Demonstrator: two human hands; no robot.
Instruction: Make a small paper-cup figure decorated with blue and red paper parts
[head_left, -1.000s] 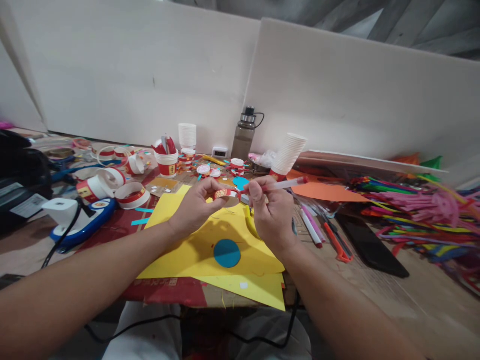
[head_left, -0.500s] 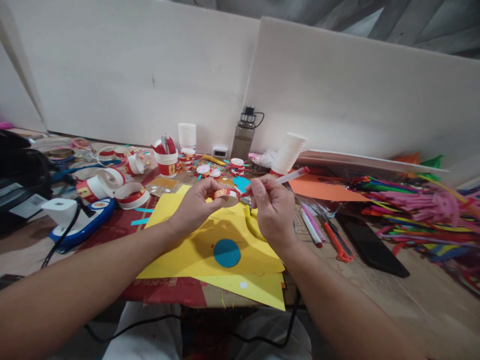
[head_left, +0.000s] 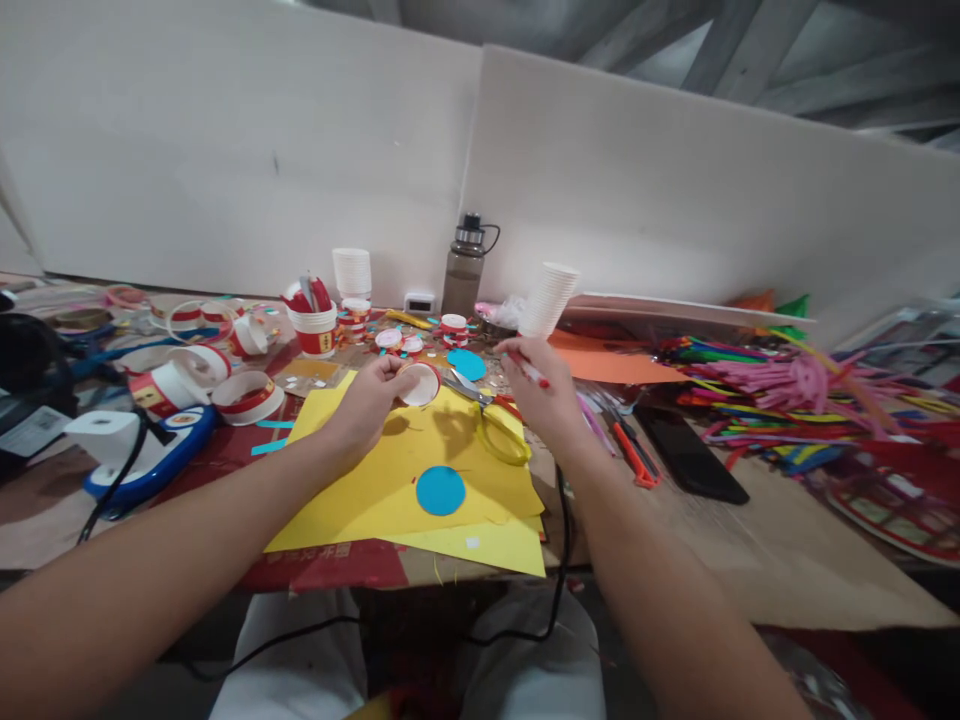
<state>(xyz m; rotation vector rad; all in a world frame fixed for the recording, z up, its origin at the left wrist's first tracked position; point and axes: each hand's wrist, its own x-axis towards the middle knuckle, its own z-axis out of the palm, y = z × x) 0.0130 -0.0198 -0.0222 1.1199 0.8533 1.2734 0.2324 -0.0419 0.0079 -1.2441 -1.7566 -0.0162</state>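
Observation:
My left hand, over the yellow paper, pinches a short cut-down paper cup with a red rim, its round white face turned toward me. Apart from it, my right hand is closed around a red-and-white marker, partly hidden by the fingers. Between the hands lie scissors with yellow handles, blades pointing away to the left. One blue paper disc rests on the yellow paper, and another blue piece lies beyond the scissors.
Cut cup rings and a blue-and-white device sit at left. Behind stand a cup of pens, a water bottle and stacked paper cups. To the right are a phone, a red cutter and pipe cleaners.
My hands have drawn apart, the right with the marker moving away from the cup. The cup has turned to show its white face, and the scissors are uncovered. The view has shifted right.

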